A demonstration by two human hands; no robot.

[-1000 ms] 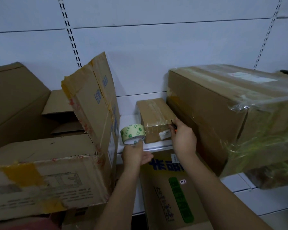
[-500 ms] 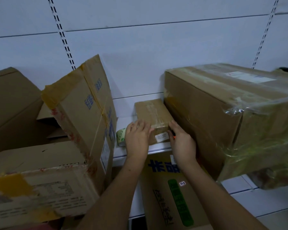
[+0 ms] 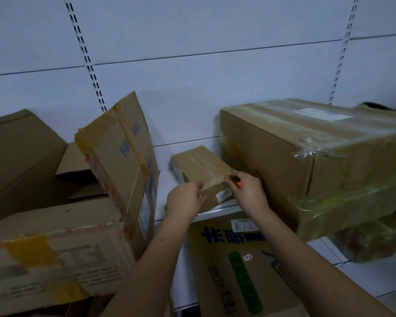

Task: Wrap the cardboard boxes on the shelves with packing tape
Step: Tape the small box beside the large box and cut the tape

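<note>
On the shelf (image 3: 217, 210), we grip the small box (image 3: 200, 167).
Left hand (image 3: 185, 200) and right hand (image 3: 249, 193) pinch its near end; its long axis runs toward the wall.

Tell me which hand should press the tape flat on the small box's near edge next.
Probably the left hand: it sits at the small box's near edge and seems to hold nothing else. The right hand grips the box's right corner with an orange tool tucked in its fingers, steadying it.

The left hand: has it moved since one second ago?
Yes. The left hand went from the shelf's front edge rightwards onto the small brown cardboard box.
</note>
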